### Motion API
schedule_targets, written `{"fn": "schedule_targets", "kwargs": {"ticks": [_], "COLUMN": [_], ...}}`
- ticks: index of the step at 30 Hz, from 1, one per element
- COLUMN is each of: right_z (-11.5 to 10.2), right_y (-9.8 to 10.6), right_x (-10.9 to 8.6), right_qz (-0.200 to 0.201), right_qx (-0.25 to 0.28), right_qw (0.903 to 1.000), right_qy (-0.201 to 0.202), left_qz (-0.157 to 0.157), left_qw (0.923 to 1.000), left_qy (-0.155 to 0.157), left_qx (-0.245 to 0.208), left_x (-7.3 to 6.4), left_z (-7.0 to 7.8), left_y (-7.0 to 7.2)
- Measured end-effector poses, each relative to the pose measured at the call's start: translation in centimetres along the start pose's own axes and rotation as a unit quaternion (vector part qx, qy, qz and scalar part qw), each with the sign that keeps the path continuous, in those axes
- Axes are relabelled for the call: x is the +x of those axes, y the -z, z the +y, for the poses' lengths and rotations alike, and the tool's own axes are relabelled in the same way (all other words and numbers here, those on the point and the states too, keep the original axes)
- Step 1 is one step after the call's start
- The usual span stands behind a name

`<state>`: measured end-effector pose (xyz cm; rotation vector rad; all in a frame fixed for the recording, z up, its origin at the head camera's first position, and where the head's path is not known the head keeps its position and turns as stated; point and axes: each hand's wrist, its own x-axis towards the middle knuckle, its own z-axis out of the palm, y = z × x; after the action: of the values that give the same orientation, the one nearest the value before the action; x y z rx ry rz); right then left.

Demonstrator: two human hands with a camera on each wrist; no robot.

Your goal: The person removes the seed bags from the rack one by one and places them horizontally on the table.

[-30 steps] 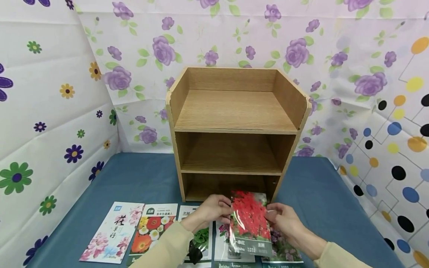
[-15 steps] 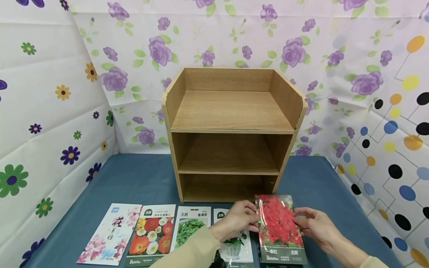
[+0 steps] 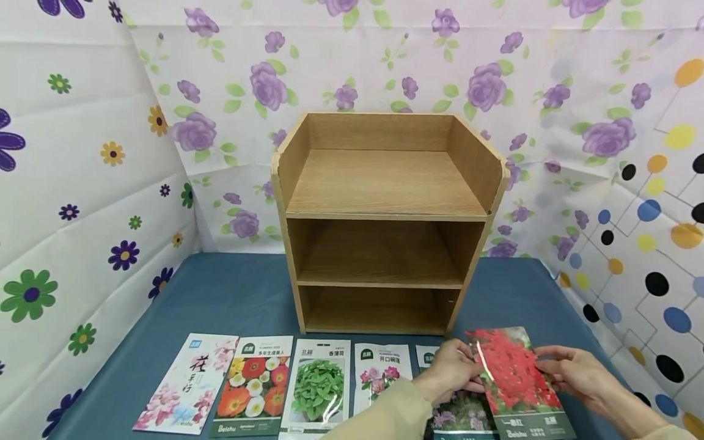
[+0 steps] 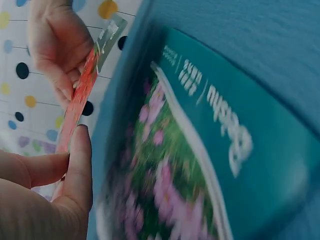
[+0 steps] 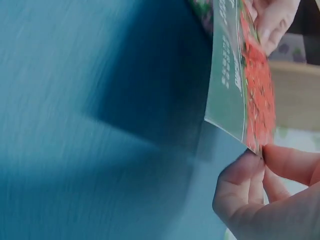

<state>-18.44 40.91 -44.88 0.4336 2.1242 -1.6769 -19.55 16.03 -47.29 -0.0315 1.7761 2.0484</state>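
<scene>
A seed packet with red flowers [image 3: 517, 370] is held up between both hands above the blue surface at the right. My left hand [image 3: 453, 370] pinches its left edge between thumb and fingers. On the opposite edge my right hand [image 3: 574, 370] pinches it too; the right wrist view shows thumb and finger meeting at the red packet's [image 5: 260, 95] edge. Beneath lies a purple-flowered packet [image 3: 464, 415], partly covered by the left hand and the red packet. To its left, the pink-flowered packet [image 3: 379, 370] is partly hidden by the left sleeve.
Farther left lie a green-leaf packet [image 3: 319, 385], an orange-and-white flower packet [image 3: 253, 385] and a white packet with pink blossoms [image 3: 187, 385]. Behind the row stands a wooden shelf [image 3: 385, 183] with three levels. Patterned sheets [image 3: 352, 55] hang around the blue cloth [image 3: 236, 287].
Both hands have carried the red-flowered packet rightward, from over the middle packets to the row's right end. The pink-flowered and green-leaf packets have come into fuller view.
</scene>
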Motion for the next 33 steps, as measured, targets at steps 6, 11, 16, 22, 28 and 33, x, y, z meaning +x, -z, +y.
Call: {"fn": "schedule_targets", "kwargs": {"ticks": [6,11,16,22,28,33], "right_z": [0.9,1.5,1.9,2.1,2.2,2.2], "right_y": [1.8,2.2,2.4,1.7,1.0,1.0], "right_x": [0.7,1.3,1.7,2.4,2.8,2.8], "right_qz": [-0.007,0.016,0.009,0.02,0.057,0.073], "right_qx": [-0.005,-0.018,-0.021,-0.04,-0.097,-0.116], "right_qw": [0.9999,0.9991,0.9989,0.9983,0.993,0.9901], "right_qy": [-0.014,-0.035,-0.042,-0.037,-0.036,-0.029], "left_qz": [0.018,0.028,0.027,0.011,-0.007,-0.014], "left_qw": [0.9995,0.9986,0.9971,0.9964,0.9966,0.9939], "left_qy": [0.026,0.042,0.052,0.048,0.031,0.007], "left_qx": [0.006,0.018,0.049,0.069,0.075,0.11], "left_x": [0.6,0.6,1.0,1.3,1.5,1.8], "left_z": [-0.3,-0.2,-0.2,-0.2,-0.6,-0.9], "left_y": [-1.9,-2.4,-2.0,-1.3,-1.1,-1.1]}}
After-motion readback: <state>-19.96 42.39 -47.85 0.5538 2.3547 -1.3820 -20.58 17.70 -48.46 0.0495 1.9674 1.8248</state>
